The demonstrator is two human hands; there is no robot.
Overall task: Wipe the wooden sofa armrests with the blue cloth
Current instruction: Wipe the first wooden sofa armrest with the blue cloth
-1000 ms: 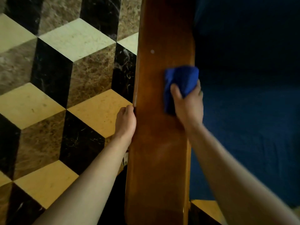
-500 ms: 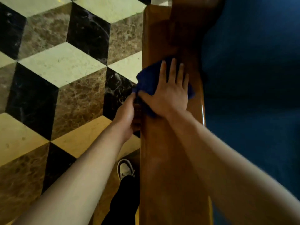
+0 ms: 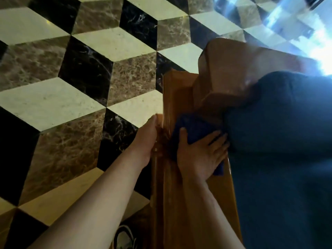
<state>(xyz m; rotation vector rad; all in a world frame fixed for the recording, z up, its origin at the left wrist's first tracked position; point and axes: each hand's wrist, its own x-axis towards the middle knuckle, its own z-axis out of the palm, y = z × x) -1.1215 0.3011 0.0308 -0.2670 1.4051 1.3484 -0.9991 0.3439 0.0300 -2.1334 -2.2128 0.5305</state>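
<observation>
right hand [image 3: 200,155] flat, fingers spread on blue cloth [image 3: 195,129], cloth's underside hidden against armrest [image 3: 172,97]

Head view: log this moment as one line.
right hand presses blue cloth on armrest | left hand on armrest's outer edge
</observation>
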